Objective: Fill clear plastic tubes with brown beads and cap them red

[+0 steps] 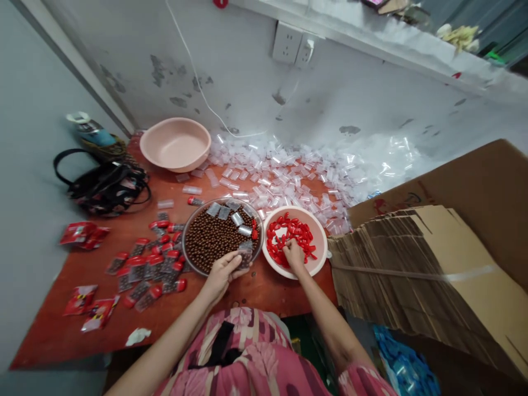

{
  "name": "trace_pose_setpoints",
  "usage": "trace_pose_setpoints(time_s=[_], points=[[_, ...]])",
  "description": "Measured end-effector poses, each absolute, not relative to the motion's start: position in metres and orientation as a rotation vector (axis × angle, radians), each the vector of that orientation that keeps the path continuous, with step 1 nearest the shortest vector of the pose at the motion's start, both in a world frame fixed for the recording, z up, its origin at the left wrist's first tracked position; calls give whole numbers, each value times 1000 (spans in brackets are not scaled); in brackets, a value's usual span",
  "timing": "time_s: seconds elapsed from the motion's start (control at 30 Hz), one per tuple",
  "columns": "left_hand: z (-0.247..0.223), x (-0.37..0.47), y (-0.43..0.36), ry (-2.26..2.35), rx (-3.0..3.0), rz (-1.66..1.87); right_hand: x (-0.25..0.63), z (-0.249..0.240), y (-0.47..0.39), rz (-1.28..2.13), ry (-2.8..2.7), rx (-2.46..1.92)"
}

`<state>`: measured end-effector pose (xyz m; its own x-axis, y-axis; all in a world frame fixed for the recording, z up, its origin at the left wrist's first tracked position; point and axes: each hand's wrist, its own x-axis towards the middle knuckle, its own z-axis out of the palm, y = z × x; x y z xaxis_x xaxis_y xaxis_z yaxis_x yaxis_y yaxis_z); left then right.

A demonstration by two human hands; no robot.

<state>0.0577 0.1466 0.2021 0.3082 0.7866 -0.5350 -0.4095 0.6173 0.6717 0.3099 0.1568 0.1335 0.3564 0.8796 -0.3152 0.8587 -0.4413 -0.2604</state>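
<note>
My left hand (221,275) is closed around a small clear plastic container (245,254) with dark contents, at the near right edge of a round bowl (185,258). Brown chocolate-like balls (210,242) fill that bowl, and several clear containers (225,213) lie on top of them with a couple of red caps (254,230). My right hand (293,255) reaches into a pale pink basin (320,242) of red caps (303,234). Its fingers are drawn together among the caps, and whatever they pinch is hidden.
Filled, red-capped containers (154,267) lie left of the bowl on the red table (231,300). Clear empty containers (284,181) are heaped behind. A pink basin (177,144) and black handbag (109,187) stand back left; flattened cardboard boxes (383,269) border the right.
</note>
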Motion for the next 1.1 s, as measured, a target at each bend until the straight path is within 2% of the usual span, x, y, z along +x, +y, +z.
trace_pose_setpoints(time_s=[0.13,0.37,0.43,0.6,0.77,0.87,1.1], points=[[211,59,146,870,409,858,297,158,156,617,-1606,-2396],[212,67,146,896,471,876,229,203,146,737,-1681,-1710],[213,67,145,878,455,899,217,209,140,903,-1579,-1607],[220,62,141,818,455,921,212,214,127,1572,-951,-1330],[229,57,139,810,486,958,222,225,125,1755,-719,-1220],[229,53,138,823,560,960,230,238,131,1640,-916,-1263],[217,47,134,1016,1098,944,229,278,141,909,-1836,-1266]])
